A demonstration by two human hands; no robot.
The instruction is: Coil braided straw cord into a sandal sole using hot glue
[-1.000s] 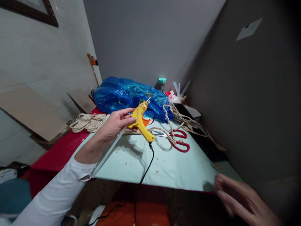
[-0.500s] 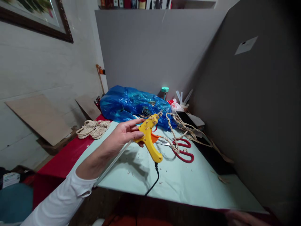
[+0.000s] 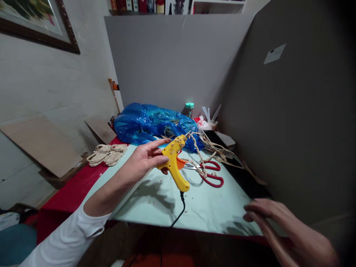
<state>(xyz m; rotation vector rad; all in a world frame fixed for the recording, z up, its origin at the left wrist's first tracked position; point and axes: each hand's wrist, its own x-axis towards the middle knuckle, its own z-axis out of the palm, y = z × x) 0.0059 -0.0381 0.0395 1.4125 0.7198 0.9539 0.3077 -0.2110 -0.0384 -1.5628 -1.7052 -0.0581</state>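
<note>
My left hand [image 3: 150, 157] grips a yellow hot glue gun [image 3: 174, 163] by its body, the metal nozzle tilted up to the right. A clear glue stick seems to extend from its rear along my wrist, and a black cord hangs from its handle. Beyond the gun lie red-handled scissors [image 3: 213, 174], with a braided straw-coloured cord [image 3: 199, 150] across them. My right hand [image 3: 289, 226] is over the table's near right edge, slightly blurred, fingers reaching forward and loosely bent. Nothing shows in it.
A crumpled blue plastic bag [image 3: 150, 122] sits at the back. On the left lie coiled braided pieces [image 3: 107, 155] on red cloth. Glue sticks [image 3: 211, 113] stand in a cup by the grey partition [image 3: 172, 59]. Loose straw strands [image 3: 222, 152] cross a black panel at right.
My right hand has risen into view from the bottom right corner. The left hand still holds the glue gun; the whole view has shifted slightly.
</note>
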